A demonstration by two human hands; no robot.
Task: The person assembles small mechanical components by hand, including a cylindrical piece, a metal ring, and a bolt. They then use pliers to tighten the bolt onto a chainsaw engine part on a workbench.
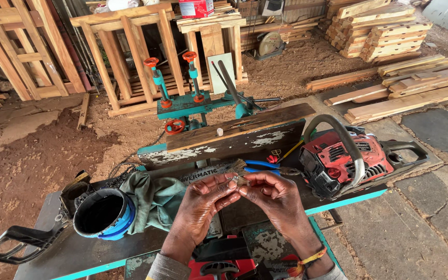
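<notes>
both hands meet over the dark workbench (68, 251). left hand (203, 205) and right hand (276, 199) pinch one small metal part (233, 178) between their fingertips, too small to identify. it sits at the centre of the bench, just in front of a small brush (238, 167). blue-handled pliers (265, 166) lie beyond. red chainsaw body (346, 158) sits to the right. green cloth (156, 199) and a blue-rimmed dark tub (102, 213) lie to the left.
</notes>
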